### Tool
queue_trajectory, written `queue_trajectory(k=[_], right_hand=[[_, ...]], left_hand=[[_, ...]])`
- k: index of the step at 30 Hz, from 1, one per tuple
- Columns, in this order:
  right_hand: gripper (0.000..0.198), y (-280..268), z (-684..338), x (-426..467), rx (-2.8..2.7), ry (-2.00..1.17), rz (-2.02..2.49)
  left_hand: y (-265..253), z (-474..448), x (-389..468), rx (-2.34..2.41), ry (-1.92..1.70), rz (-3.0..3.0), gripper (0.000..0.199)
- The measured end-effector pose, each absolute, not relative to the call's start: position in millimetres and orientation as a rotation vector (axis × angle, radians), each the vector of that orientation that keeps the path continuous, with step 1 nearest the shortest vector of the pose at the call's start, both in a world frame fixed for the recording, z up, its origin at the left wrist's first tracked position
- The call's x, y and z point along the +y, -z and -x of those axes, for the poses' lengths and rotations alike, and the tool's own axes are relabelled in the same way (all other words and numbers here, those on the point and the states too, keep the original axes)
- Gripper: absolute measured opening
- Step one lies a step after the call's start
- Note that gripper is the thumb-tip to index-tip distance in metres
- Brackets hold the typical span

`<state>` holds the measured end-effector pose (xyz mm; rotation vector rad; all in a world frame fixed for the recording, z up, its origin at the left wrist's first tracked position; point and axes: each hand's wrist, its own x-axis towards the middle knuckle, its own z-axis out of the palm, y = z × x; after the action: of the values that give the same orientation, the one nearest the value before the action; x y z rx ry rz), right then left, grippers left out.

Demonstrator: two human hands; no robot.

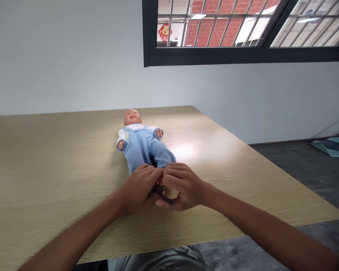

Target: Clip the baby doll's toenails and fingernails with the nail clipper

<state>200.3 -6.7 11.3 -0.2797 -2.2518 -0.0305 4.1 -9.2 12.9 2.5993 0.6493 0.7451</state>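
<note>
A baby doll (139, 145) in a white top and fleecy light-blue overalls lies on its back, head away from me, feet towards me. My left hand (142, 184) is closed around the doll's foot at the end of its leg; only a little of the foot shows between my hands. In my right hand (183, 186), a small dark nail clipper (164, 196) is gripped between thumb and fingers, its lever angled away from its body. The clipper's jaw end is at the doll's foot, partly hidden by my left fingers.
The doll lies on a light wood-grain table (59, 165), whose right edge slopes down towards me. Behind it stands a pale wall (73, 56) with a dark-framed, barred window (209, 56). A teal item (332, 146) lies on the grey floor at right.
</note>
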Motion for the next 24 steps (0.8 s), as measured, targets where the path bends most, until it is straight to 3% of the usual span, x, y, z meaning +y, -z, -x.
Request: queue_trajectory(k=[24], right_hand=[[0.032,-11.9,-200.0,-6.9,-2.249,0.009,0.276]], left_hand=[[-11.4,-3.7,-8.2,0.679,-0.728,-2.59,0.022]])
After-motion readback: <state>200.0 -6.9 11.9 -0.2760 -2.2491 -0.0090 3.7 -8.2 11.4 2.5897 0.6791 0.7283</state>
